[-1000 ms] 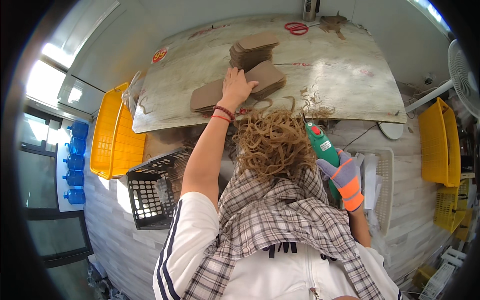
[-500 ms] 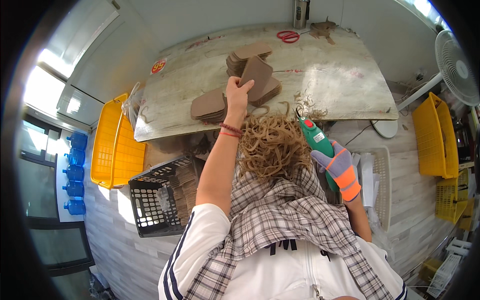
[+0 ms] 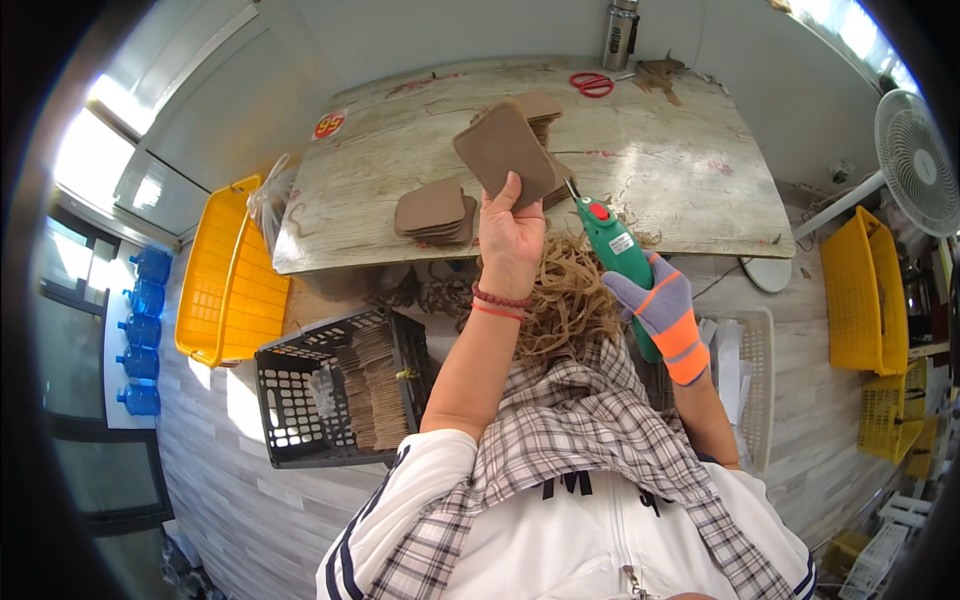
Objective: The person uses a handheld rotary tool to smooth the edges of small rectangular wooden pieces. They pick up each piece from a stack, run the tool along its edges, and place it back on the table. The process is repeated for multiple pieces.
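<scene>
My bare left hand (image 3: 512,228) grips a brown rounded-corner pad (image 3: 503,150) by its lower edge, thumb on the face, raised over the table. My right hand (image 3: 655,300), in a purple and orange glove, is closed round a green handheld power cutter (image 3: 612,245) with a red button. The cutter's narrow tip points up beside the pad's lower right; whether they touch I cannot tell. Behind the held pad sits a stack of like pads (image 3: 540,106), partly hidden. A smaller stack (image 3: 432,210) lies to the left. Curly brown trimmings (image 3: 565,300) heap on my plaid-covered lap.
On the table (image 3: 380,130) lie red-handled scissors (image 3: 592,85), near a steel flask (image 3: 620,35). A black crate (image 3: 290,395) with stacked brown pieces stands at left, beside a yellow basket (image 3: 215,290). At right are a white basket (image 3: 762,390), a fan (image 3: 915,150) and another yellow basket (image 3: 862,290).
My left hand has swung slightly right and lower, turning the pad's broad face into view. The cutter has come left and up toward the pad. My head view has shifted a little.
</scene>
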### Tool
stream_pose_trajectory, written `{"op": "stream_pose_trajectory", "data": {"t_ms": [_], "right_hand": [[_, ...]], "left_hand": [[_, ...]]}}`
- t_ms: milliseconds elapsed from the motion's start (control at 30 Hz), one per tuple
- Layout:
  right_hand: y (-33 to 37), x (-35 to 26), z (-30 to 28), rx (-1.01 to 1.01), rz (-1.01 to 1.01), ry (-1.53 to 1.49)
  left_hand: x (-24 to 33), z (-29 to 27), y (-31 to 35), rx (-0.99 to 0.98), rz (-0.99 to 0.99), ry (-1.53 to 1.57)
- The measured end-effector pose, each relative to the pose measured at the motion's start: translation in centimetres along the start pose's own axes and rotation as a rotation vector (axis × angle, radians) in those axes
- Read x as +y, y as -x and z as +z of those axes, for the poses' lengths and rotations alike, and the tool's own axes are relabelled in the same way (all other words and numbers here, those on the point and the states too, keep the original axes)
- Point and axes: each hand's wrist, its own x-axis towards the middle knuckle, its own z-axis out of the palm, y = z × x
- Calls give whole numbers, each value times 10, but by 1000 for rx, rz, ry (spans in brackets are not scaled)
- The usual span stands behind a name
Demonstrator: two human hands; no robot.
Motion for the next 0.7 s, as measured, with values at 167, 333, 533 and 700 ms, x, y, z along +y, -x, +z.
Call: {"op": "stream_pose_trajectory", "data": {"t_ms": [167,333,533,700], "right_hand": [[0,-4,3,-14,14,-62],[1,-12,1,4,29,-108],[0,-12,-4,49,4,-105],[-1,-13,-7,75,3,-105]], "left_hand": [[-10,-2,-1,-19,15,31],[-23,-4,1,-9,-24,11],[-37,-10,13,-11,-94,1],[-39,-9,27,-77,-99,-133]]}}
